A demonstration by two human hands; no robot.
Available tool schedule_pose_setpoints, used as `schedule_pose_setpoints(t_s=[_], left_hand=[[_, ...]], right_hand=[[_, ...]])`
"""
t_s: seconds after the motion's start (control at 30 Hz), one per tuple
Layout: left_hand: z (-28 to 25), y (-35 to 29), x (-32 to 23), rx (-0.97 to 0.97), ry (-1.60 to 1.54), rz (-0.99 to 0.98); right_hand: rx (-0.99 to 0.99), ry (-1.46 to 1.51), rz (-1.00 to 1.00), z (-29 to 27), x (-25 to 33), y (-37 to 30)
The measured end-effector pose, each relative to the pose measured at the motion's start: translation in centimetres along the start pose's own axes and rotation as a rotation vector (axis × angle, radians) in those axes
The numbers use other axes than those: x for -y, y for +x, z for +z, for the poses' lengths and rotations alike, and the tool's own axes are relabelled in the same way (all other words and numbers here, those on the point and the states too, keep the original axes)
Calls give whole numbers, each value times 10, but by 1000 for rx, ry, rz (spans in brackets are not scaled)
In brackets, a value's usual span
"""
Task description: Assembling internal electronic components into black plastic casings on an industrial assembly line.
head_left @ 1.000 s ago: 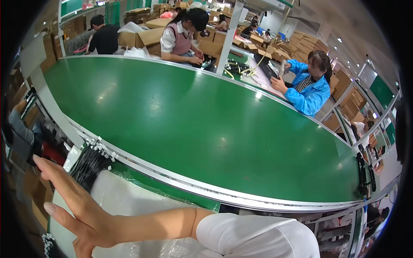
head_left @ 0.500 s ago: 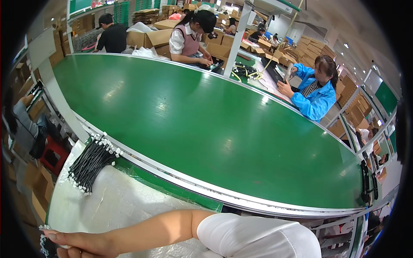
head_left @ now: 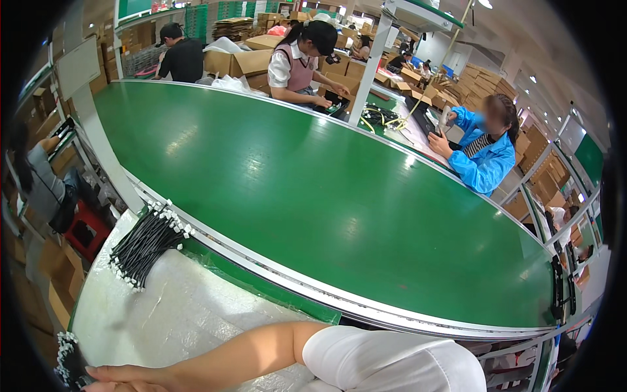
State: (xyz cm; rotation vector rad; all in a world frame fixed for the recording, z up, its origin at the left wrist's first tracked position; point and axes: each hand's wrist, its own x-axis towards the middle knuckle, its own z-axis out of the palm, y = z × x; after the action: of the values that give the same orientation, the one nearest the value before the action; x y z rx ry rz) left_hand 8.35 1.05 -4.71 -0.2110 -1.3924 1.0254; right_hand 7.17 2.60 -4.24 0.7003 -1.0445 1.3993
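My right arm, in a short white sleeve, reaches across to the lower left corner. There my right hand [head_left: 121,379] has its thumb on top and its fingers drawn together, partly cut off by the lower edge. What it holds, if anything, is hidden. The thumb tip lies right beside a dark bundle of cables with small white connectors [head_left: 67,359] at the worktable's left edge. A second bundle, black cables with white plugs at both ends [head_left: 149,245], lies on the film-covered worktable [head_left: 196,313] near the belt. My left hand is out of view.
A wide green conveyor belt [head_left: 313,202] with a pale metal rail runs beyond the worktable. Across it, a person in a pink vest [head_left: 299,68] and one in a blue jacket [head_left: 483,157] work. Black parts [head_left: 557,287] rest at the belt's right end. A grey post [head_left: 104,144] stands at left.
The view has shifted a little, moving the scene right. My right hand sits lower in the picture, its fingers less visible, and more of the cable bundle beside it shows.
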Motion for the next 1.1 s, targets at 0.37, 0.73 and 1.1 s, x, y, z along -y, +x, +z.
schedule_pose_setpoints(t_s=[0.37, 0.73, 1.1], left_hand=[[10, 28, -6, 166, 1168, -404], [21, -1, 10, 562, 2524, -917], [40, 5, 45, 860, 2552, -1148]], right_hand=[[-807, 285, 274, 16, 35, 5], [-870, -618, -54, 45, 112, 24], [-825, -659, -114, 55, 134, 23]])
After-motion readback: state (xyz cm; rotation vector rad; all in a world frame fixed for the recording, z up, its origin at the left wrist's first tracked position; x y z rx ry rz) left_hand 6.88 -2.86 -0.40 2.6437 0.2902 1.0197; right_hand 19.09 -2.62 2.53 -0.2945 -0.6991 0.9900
